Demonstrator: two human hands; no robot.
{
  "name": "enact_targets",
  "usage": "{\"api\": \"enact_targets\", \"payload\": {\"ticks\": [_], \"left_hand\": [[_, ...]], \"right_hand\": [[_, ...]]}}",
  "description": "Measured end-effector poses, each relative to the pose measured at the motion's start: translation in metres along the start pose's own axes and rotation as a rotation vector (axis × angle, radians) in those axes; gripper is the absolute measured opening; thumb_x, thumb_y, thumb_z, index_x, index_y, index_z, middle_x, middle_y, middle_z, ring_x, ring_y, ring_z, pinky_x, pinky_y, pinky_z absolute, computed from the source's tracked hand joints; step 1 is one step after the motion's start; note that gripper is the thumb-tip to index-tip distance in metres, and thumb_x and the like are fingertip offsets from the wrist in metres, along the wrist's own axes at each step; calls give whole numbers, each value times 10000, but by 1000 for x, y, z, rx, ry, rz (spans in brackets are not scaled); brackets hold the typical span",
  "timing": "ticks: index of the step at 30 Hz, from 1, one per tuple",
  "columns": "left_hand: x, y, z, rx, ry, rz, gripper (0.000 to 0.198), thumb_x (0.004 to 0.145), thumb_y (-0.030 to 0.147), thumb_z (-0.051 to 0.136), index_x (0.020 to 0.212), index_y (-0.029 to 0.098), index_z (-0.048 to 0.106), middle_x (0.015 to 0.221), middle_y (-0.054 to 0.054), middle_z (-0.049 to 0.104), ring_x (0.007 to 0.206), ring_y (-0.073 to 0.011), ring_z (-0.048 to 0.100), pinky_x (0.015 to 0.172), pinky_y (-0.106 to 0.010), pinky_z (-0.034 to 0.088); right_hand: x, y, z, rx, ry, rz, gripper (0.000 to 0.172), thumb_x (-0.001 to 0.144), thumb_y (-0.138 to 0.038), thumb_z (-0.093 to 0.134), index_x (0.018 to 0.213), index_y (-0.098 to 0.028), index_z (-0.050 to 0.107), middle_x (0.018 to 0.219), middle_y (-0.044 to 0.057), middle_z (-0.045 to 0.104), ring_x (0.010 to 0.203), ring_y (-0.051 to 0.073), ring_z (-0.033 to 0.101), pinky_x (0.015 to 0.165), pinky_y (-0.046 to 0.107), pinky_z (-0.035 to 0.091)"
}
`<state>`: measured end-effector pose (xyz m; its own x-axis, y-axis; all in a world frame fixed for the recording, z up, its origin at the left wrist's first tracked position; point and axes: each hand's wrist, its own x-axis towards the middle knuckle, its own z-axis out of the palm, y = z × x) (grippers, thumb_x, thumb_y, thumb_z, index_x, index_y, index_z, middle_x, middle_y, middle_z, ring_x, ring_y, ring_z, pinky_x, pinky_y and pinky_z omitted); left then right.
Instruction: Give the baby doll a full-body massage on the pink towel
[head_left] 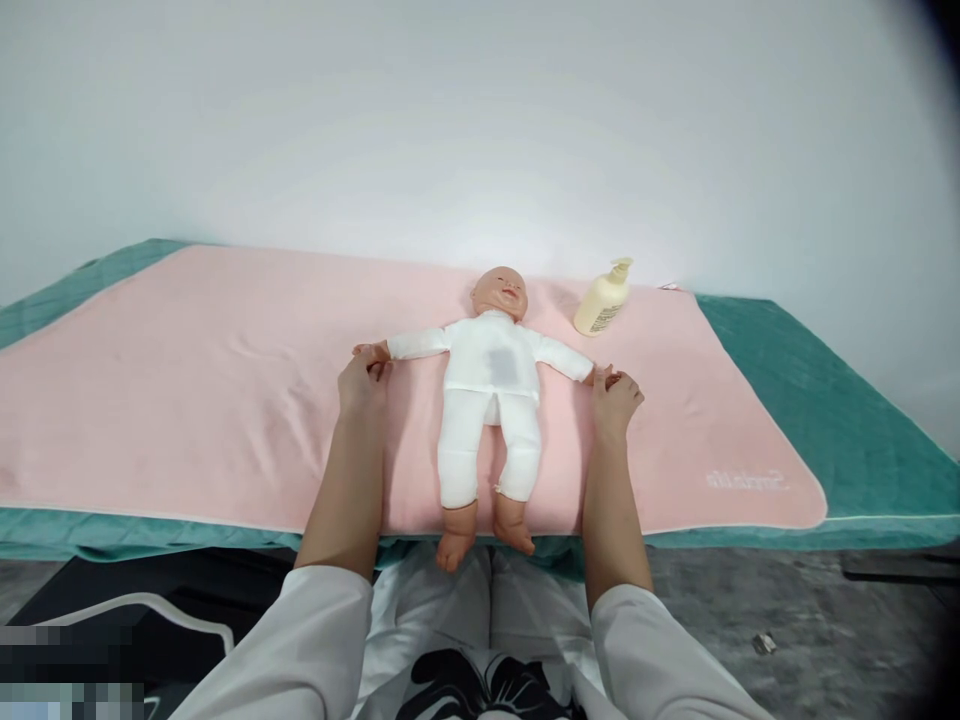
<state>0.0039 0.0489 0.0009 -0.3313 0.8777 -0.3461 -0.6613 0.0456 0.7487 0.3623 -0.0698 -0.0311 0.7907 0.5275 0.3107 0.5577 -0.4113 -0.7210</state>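
Note:
A baby doll (491, 365) with a white cloth body lies face up on a pink mat (225, 400), its arms spread wide and its feet over the mat's front edge. My left hand (363, 375) is closed round the doll's hand on the left side. On the right side my right hand (615, 392) grips the doll's other hand between thumb and fingers. A cream pump bottle (602, 303) stands on the mat to the right of the doll's head.
The mat lies over a green cover (810, 400) on the table. Behind it rises a pale wall (480, 130). A black object with a white curved strip (150, 605) is below the table's front edge at left. A small object (764, 643) lies on the grey floor.

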Motion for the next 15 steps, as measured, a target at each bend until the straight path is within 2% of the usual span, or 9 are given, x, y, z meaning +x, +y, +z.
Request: {"api": "enact_targets", "payload": {"ticks": [4,8,11,15], "left_hand": [[-1,1,2,-2,46,-22,78,881,114,629,832,174,628,938,-61,641,920,-142,662,897,-258,579],[2,-3,0,75,42,33,71,918,175,620,848,186,606,887,-48,619,893,-137,657,893,-265,571],[3,-7,-3,185,-15,138,101,933,259,636,874,196,584,912,-41,623,900,-133,654,880,-277,563],[2,-15,-4,343,-107,403,183,901,317,678,1022,213,588,1191,-63,631,1127,-155,632,976,-298,530]], "right_hand": [[0,1,0,18,-33,8,522,926,-602,401,1052,-130,586,1131,240,655,1183,364,528,1115,554,305],[0,-1,-3,132,-52,18,517,912,-589,457,1141,-146,596,1077,173,693,1100,310,592,1069,511,385],[-1,-1,-3,308,-54,27,597,892,-556,537,1303,-122,548,1192,179,655,1085,267,616,1007,453,468],[-4,-3,1,437,-32,-32,661,898,-465,565,1451,-120,455,1325,192,554,1148,249,611,1012,447,513]]}}
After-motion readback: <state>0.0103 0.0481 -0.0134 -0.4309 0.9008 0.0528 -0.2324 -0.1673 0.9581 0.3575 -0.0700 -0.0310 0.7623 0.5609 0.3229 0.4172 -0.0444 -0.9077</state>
